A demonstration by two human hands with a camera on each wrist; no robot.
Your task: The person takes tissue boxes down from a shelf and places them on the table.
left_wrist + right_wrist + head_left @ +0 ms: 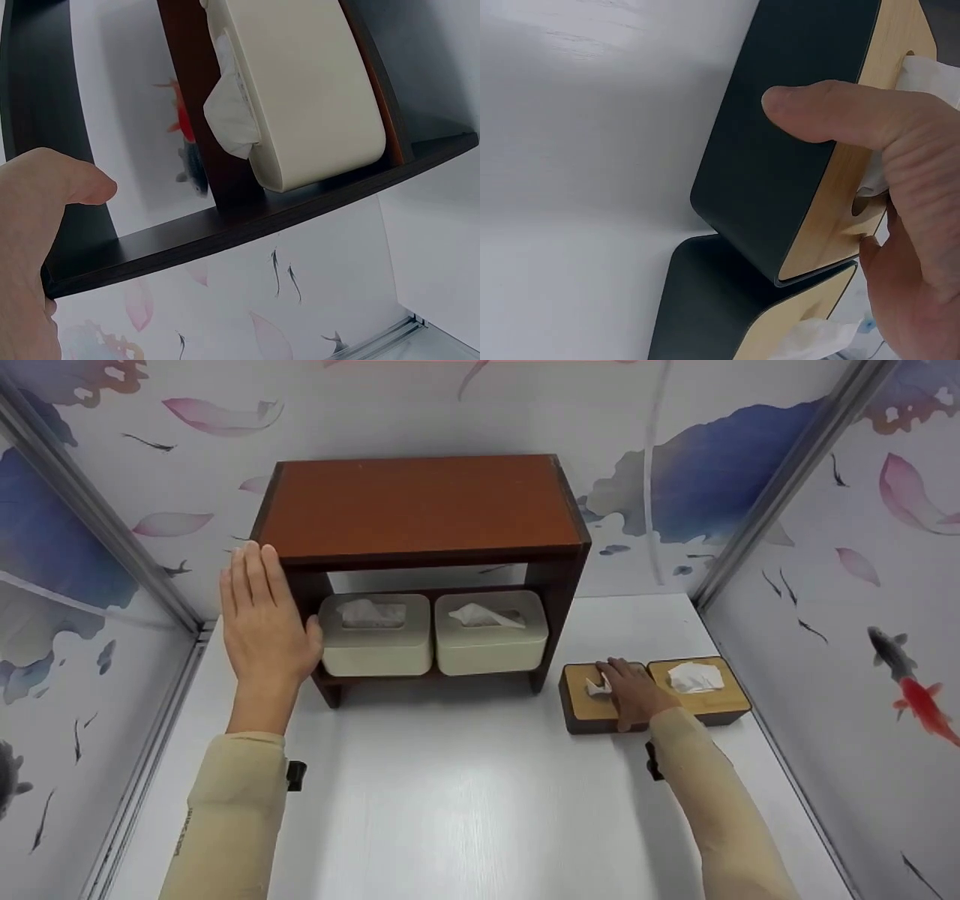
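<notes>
Right hand (634,694) is gripping the nearer wood-topped tissue box (581,701), its thumb pressing the dark front wall; that box is resting on the white surface (450,795), right of the brown shelf unit (427,502). Left hand (262,622) is lying straight-fingered at the unit's upper left corner, clasping nothing. Any lifting could be snagging the matching tissue box (697,703) just beside it, and the palm could be crushing the protruding tissue (598,688). Smooth, matte walls could be slipping under the thumb, while a left-hand shove could be shifting the unit. Pale, grained lids are capping the round-cornered dark boxes; two smooth cream tissue boxes (379,651) are filling the lower shelf, beneath a flat reddish-brown, dark-edged top.
</notes>
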